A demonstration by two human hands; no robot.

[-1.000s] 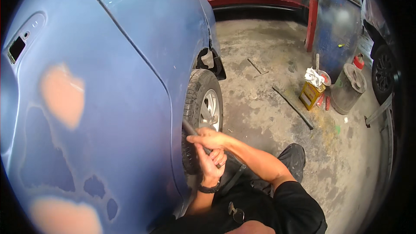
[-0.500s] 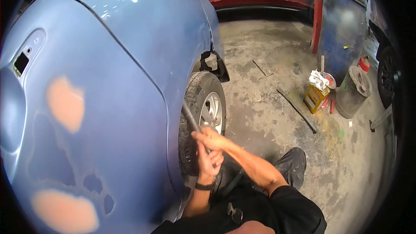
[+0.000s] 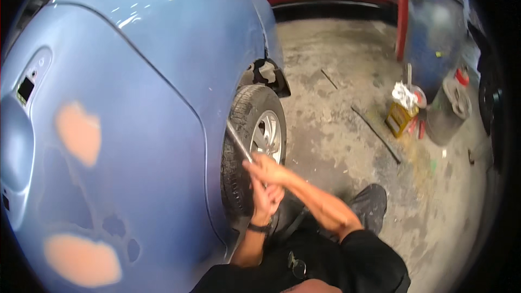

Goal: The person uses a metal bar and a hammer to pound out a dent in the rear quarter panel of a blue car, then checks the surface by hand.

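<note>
Since one second ago, the gray bar (image 3: pixel 239 141) has shifted, and more of it shows above the right hand (image 3: pixel 267 169). The view has moved a bit too, so the bucket (image 3: pixel 448 116) sits nearer the right edge of the picture.

Right now the bar leans up and to the left, beside the tire (image 3: pixel 234 176) of the blue car (image 3: pixel 163 130). Its top end goes out of sight by the edge of the car, so I cannot tell what it touches there.

The right hand is closed around the bar, with its fingers wrapped tight. Just below it, the left hand (image 3: pixel 265 198) is curled closed around the low part of the bar. The bottom end is hard to see. A dark band (image 3: pixel 259 228) is on the left wrist.

Two orange patches, one higher (image 3: pixel 80 133) and one lower (image 3: pixel 84 260), are on the car's side. On the floor (image 3: pixel 325 130) lie a thin rod (image 3: pixel 329 78) and a long dark strip (image 3: pixel 375 133). Near the strip is a yellow can (image 3: pixel 399 119) with a crumpled white cloth (image 3: pixel 404 95) on top. The gray bucket stands just beside it.
</note>
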